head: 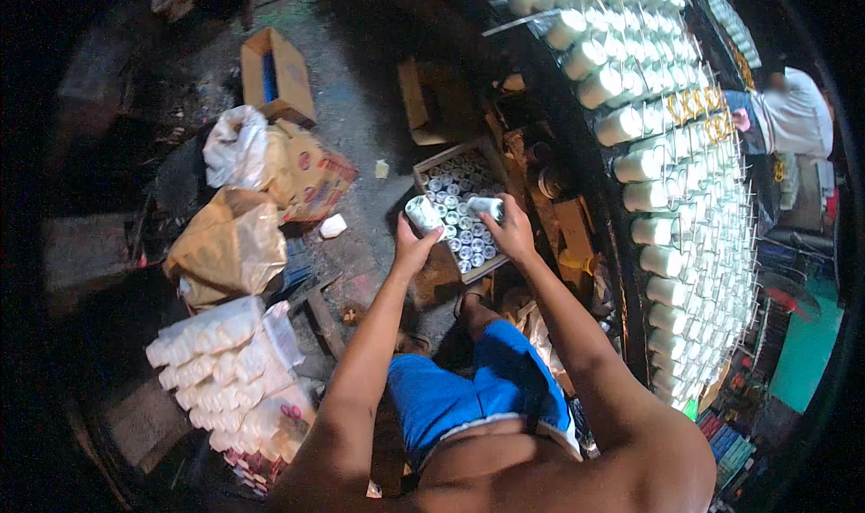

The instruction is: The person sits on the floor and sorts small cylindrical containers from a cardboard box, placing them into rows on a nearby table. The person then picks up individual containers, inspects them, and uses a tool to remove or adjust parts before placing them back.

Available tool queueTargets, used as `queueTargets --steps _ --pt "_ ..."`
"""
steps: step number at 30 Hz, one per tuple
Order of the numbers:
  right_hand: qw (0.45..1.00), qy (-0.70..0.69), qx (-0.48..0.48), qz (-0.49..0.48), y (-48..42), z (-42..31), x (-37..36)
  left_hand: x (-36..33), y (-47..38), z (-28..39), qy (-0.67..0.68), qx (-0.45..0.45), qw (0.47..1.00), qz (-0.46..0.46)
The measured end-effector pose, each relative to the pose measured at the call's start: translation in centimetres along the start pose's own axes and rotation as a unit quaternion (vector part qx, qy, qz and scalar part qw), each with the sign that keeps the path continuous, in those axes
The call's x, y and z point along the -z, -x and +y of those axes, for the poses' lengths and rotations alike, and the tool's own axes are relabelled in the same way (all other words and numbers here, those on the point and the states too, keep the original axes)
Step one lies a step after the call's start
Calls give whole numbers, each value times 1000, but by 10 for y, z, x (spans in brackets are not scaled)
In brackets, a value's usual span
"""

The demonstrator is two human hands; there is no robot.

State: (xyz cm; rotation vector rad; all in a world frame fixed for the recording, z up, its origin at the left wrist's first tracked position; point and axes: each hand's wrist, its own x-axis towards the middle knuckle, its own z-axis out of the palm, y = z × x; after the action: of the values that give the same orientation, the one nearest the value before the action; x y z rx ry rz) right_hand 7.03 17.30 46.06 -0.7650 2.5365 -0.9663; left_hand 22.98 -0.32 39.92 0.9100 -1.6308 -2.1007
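My left hand (412, 249) is closed around a white thread spool (422, 212), held at a tilt over the left edge of a shallow box (485, 270). In my right hand (516, 234) is another pale spool-like cylinder (482, 207), lying nearly sideways above the same box. Rows of small white bobbins (466, 238) stand on end inside the box, their round ends facing up. Both hands partly cover what they hold, so I cannot tell whether either has more than one piece.
A long rack of white thread spools (659, 229) on pegs runs along the right. Cartons (287, 74), a tan plastic bag (230, 243) and stacked white spools (216, 371) lie at the left. Another person (797, 114) is beyond the rack.
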Motion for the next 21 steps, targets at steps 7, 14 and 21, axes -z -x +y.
queueTargets --steps 7,14,21 --pt "981 161 24 -102 -112 157 -67 -94 -130 -90 -335 -94 937 -24" --pt "953 215 157 -142 -179 320 -190 -118 -210 -227 -370 -86 920 -91" --pt "966 180 188 -6 -209 340 -216 -130 -230 -319 -438 -38 888 -132"
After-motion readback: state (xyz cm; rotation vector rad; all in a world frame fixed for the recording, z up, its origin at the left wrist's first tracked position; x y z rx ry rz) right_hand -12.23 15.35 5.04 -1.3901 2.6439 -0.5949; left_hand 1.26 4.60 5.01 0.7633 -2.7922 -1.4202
